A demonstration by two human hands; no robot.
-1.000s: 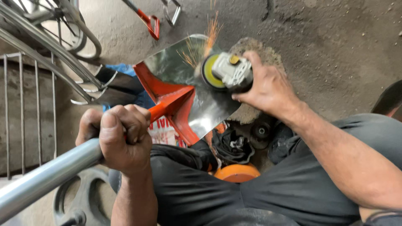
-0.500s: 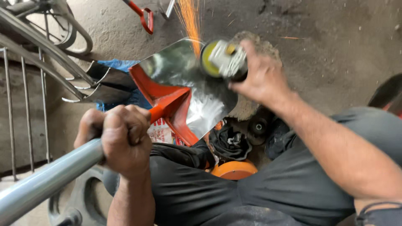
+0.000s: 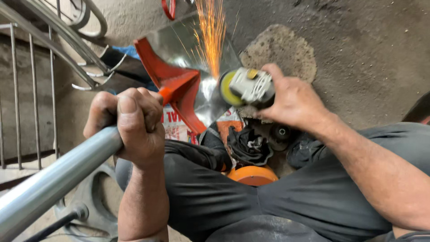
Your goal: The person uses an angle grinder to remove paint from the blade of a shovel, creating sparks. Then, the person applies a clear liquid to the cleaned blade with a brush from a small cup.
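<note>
From the head view, your left hand (image 3: 130,127) was wrapped tight around a long steel handle (image 3: 58,179), all fingers curled over it and the thumb tucked on top, with no gap showing. That handle ran from the lower left corner up to an orange-red socket (image 3: 177,87), which joined it to a shiny metal shovel blade (image 3: 179,45) lying across the upper middle of the view.

Your right hand (image 3: 293,101) was closed around the body of a grey angle grinder (image 3: 251,85) — fingers over the top, thumb reaching up along its side. Its yellow-green disc (image 3: 227,88) faced left and met the blade's edge just beside the socket. A fan of orange sparks (image 3: 210,33) shot straight up from that contact point.

Below the grinder, between your knees, sat a clutter of small things — a black bundle (image 3: 248,145), a dark round part (image 3: 282,133) and an orange disc (image 3: 253,175) half hidden by your dark grey trousers (image 3: 277,201). A rough grey patch (image 3: 280,49) marked the concrete floor (image 3: 367,54) above your right hand. At the left stood a metal railing (image 3: 31,89) with thin upright bars.
</note>
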